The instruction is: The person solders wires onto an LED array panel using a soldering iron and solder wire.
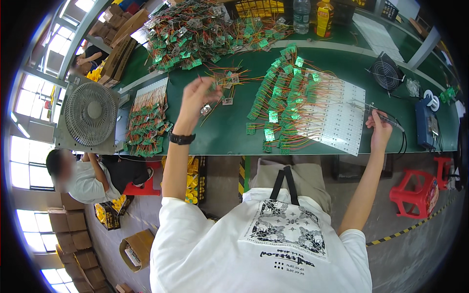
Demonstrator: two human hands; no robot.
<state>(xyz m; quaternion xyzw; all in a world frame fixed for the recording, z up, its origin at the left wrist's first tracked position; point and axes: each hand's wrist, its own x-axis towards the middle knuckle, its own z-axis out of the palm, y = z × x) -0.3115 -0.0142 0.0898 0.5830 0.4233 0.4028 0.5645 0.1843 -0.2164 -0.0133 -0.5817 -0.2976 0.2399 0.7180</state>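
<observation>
The right hand (379,131) has its fingers closed around a slim corded tool (386,117), its thin end over a white perforated panel (344,124) on the green surface (220,139); wired green boards (276,93) lie at the panel's left. The left hand (197,100), fingers drawn nearly together, is beside loose wired parts (227,101); I cannot tell whether it grips one.
</observation>
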